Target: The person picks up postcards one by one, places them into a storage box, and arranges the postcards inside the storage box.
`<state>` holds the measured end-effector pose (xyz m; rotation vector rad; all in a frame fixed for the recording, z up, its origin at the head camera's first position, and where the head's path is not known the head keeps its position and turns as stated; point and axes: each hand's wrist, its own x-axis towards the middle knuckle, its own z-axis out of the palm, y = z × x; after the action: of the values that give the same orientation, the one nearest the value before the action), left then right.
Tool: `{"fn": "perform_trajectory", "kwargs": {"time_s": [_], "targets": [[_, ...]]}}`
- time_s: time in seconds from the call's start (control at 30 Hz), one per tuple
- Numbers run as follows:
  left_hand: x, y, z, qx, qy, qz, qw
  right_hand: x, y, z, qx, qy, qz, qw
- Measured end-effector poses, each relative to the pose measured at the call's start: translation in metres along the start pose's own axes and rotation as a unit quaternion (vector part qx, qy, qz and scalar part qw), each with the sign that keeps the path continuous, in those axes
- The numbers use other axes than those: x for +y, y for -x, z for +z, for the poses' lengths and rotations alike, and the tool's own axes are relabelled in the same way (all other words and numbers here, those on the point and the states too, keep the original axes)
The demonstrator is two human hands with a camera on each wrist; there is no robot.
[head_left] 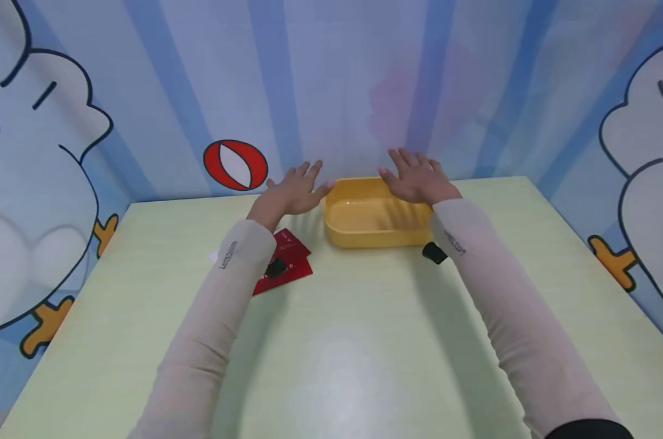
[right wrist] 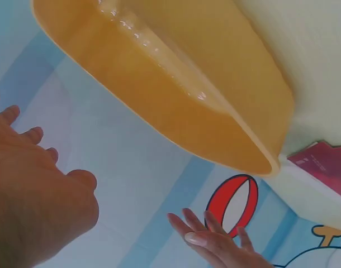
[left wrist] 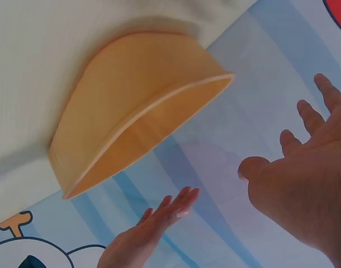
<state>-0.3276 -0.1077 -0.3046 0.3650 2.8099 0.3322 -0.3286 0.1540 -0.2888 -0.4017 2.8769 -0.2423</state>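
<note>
A yellow rectangular tub [head_left: 364, 239] stands at the far side of the table, with water-like glints inside it in the right wrist view. My left hand [head_left: 295, 192] hovers off its left end, fingers spread and holding nothing. Over the tub's right part is my right hand [head_left: 416, 177], also raised with straight fingers and nothing in it. Red printed cards or packets [head_left: 293, 249] lie on the table under my left forearm, which partly hides them. In the left wrist view, the tub's outer wall [left wrist: 126, 78] appears apart from both hands.
The pale table [head_left: 348, 353] ends at a blue striped backdrop [head_left: 331, 79] with cartoon figures and a red-and-white ball [head_left: 235, 164] printed on it. A small black piece [head_left: 434, 253] shows below my right cuff, another [head_left: 275, 268] by the left cuff.
</note>
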Motion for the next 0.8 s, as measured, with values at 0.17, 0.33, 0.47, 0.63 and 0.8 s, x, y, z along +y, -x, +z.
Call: {"fn": "perform_trajectory", "kwargs": {"time_s": [0.17, 0.33, 0.47, 0.63, 0.8], "targets": [[-0.016, 0.007, 0.005, 0.010, 0.001, -0.016, 0.9998, 0.005, 0.004, 0.002, -0.001, -0.013, 0.010, 1.000], [-0.030, 0.010, 0.009, 0.013, 0.003, -0.023, 0.9997, 0.015, 0.007, 0.006, -0.004, -0.019, 0.031, 0.999], [-0.036, 0.007, 0.013, 0.026, 0.003, -0.017, 0.9995, 0.024, 0.007, 0.010, -0.004, -0.022, 0.039, 0.999], [-0.041, 0.008, 0.018, 0.034, 0.008, -0.018, 0.9992, 0.035, 0.008, 0.016, 0.003, -0.037, 0.051, 0.998], [-0.046, 0.011, 0.026, 0.029, 0.014, -0.023, 0.9992, 0.045, 0.009, 0.024, -0.004, -0.044, 0.074, 0.996]]}}
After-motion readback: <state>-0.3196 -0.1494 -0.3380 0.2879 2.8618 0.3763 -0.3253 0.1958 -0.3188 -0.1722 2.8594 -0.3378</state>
